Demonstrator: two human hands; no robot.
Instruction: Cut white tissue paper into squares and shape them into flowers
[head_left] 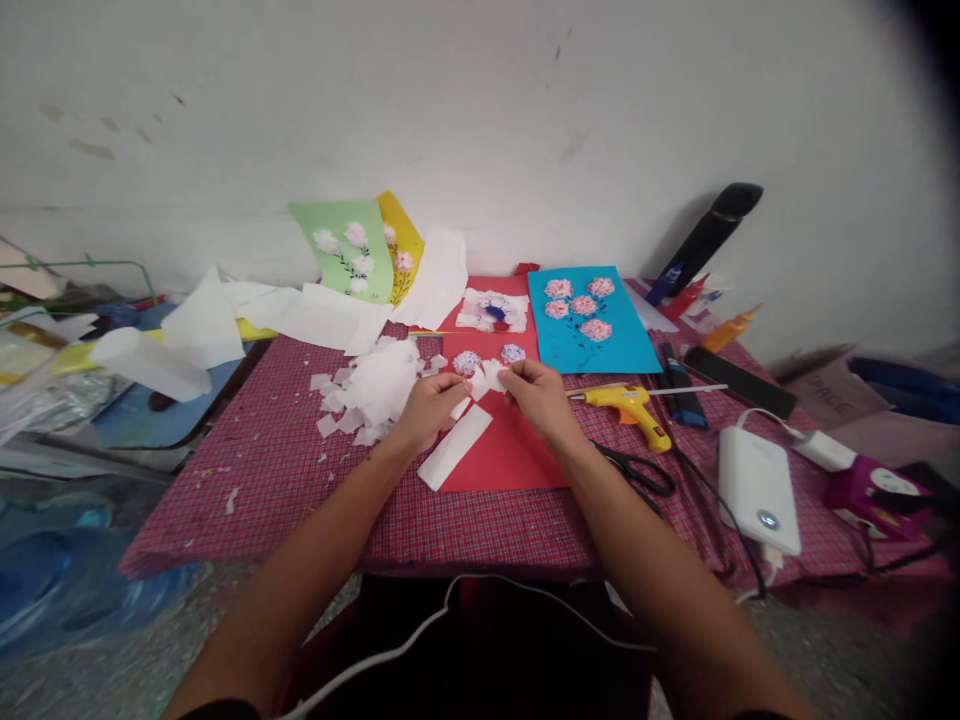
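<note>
Over a red paper sheet (510, 455), my left hand (436, 402) and my right hand (536, 392) pinch small pieces of white tissue paper (487, 378) between thumb and fingertips. A gap shows between the pieces at the bottom; whether they are fully apart I cannot tell. Just beyond my fingers lie two tissue flowers with blue-purple specks, one at the left (466, 362) and one at the right (513, 353). A folded white paper strip (455, 447) rests below my left hand, across the red sheet's edge. Left of that hand is a heap of cut white tissue squares (379, 385).
A yellow glue gun (630, 402) and black scissors (637, 470) lie right of my right hand. A blue flower picture (592, 320) lies behind. White tissue with a blue stain (493, 312) rests on the red sheet. A white power bank (759, 490) with cables sits far right.
</note>
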